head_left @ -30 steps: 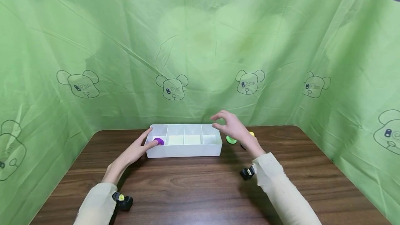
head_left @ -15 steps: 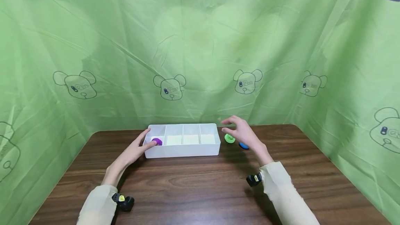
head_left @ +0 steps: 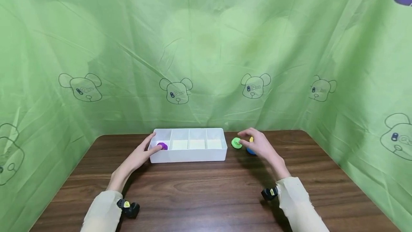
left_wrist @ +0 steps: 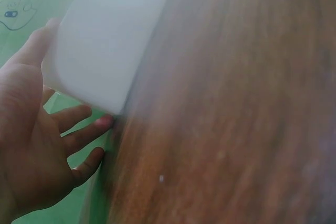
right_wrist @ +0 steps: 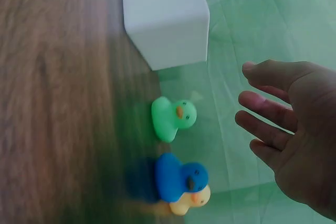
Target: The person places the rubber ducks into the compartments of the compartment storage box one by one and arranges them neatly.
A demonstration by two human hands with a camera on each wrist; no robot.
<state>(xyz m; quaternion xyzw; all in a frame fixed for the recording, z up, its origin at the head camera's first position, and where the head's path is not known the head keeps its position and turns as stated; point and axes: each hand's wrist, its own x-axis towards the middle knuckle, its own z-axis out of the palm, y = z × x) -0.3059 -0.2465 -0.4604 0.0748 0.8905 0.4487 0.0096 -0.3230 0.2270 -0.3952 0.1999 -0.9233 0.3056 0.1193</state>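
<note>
At the left end of a white divided box [head_left: 188,156], my left hand [head_left: 135,158] holds the box, its thumb over the front rim and a finger at the back corner. Beside the thumb, a purple toy [head_left: 163,146] lies in the leftmost compartment; its shape is partly hidden. My right hand [head_left: 261,147] hovers over the toy ducks to the right of the box, fingers bent loosely and apart from them. The right wrist view shows a green duck [right_wrist: 167,121] nearest the box, then a blue duck [right_wrist: 170,177] partly covering a yellow duck [right_wrist: 181,204].
The brown wooden table [head_left: 193,192] extends in front of the box. Behind and at both sides hangs a green curtain [head_left: 206,49] printed with bear heads. A black wrist camera [head_left: 269,193] sits on the right sleeve, another on the left.
My right hand has moved right from the box's right end to above the ducks, uncovering the green duck. My left hand stays on the box.
</note>
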